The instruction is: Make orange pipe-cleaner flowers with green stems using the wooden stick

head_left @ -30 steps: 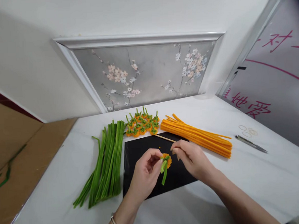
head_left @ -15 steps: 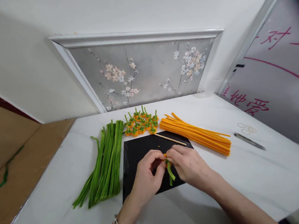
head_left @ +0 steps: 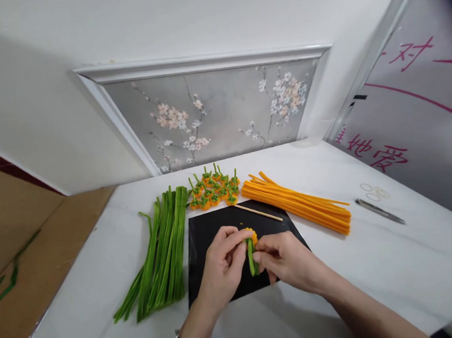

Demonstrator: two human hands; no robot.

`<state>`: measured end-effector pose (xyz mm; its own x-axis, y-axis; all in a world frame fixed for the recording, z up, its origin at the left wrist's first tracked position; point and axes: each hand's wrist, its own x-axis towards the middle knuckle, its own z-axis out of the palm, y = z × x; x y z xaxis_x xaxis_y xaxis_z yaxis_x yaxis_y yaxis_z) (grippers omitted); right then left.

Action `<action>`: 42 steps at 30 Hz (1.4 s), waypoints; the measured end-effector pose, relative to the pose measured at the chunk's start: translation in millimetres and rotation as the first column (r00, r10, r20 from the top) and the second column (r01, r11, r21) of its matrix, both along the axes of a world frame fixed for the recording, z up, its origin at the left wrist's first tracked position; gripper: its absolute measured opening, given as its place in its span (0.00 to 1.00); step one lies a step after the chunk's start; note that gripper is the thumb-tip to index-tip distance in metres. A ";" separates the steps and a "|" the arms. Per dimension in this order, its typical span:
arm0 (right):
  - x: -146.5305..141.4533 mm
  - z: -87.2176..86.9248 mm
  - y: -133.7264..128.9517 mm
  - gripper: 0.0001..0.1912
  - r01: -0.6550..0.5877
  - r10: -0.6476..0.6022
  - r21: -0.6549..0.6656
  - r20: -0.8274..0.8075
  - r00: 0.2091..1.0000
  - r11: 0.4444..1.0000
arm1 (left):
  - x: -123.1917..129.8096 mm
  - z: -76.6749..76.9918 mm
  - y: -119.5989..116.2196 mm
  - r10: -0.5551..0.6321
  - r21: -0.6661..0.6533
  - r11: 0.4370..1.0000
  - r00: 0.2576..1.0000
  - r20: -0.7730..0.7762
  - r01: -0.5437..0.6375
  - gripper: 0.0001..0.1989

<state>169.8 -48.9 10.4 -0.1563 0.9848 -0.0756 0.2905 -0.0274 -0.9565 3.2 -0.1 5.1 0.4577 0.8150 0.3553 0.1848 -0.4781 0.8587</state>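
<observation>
Over the black mat [head_left: 210,231], my left hand [head_left: 224,261] pinches a small orange pipe-cleaner pumpkin [head_left: 252,234] between thumb and fingers. Green pipe-cleaner ends [head_left: 251,259] hang from it toward me. My right hand [head_left: 285,259] is closed at the right side of these ends, its thumb and forefinger gripping the green pipe cleaner close to the orange part. Fingers hide part of the piece. A thin wooden stick [head_left: 259,213] lies across the mat's far edge.
To the left is a bundle of green pipe cleaners [head_left: 164,249]. Several finished orange-and-green pieces [head_left: 214,190] stand behind the mat. An orange pipe-cleaner bundle [head_left: 297,205], tweezers [head_left: 379,210] and clear rings [head_left: 375,191] lie to the right. Cardboard [head_left: 35,252] borders the table's left side.
My right hand has shifted from the top of the orange piece down to its green ends. The orange part is now turned more into view, with the green ends drawn together.
</observation>
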 end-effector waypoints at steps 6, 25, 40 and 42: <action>0.7 -2.9 0.9 0.07 0.051 -0.052 -0.014 -0.083 0.995 0.999 | 0.2 1.0 0.9 0.004 -0.034 0.999 0.999 0.034 -0.003 0.08; -11.9 -7.5 2.2 0.14 0.155 -0.164 -0.054 -0.398 0.903 0.986 | 2.8 0.2 -3.4 0.062 0.017 0.998 0.997 -0.047 -0.062 0.07; -15.8 -14.6 3.6 0.15 0.277 -0.261 0.006 -0.317 0.912 0.961 | 7.3 -7.9 -4.6 0.122 -0.089 0.989 0.990 0.069 -0.115 0.07; -10.7 -16.5 3.5 0.11 0.272 -0.252 0.134 -0.146 0.957 0.953 | 7.4 -7.7 -3.9 0.111 -0.123 0.987 0.992 0.062 -0.103 0.07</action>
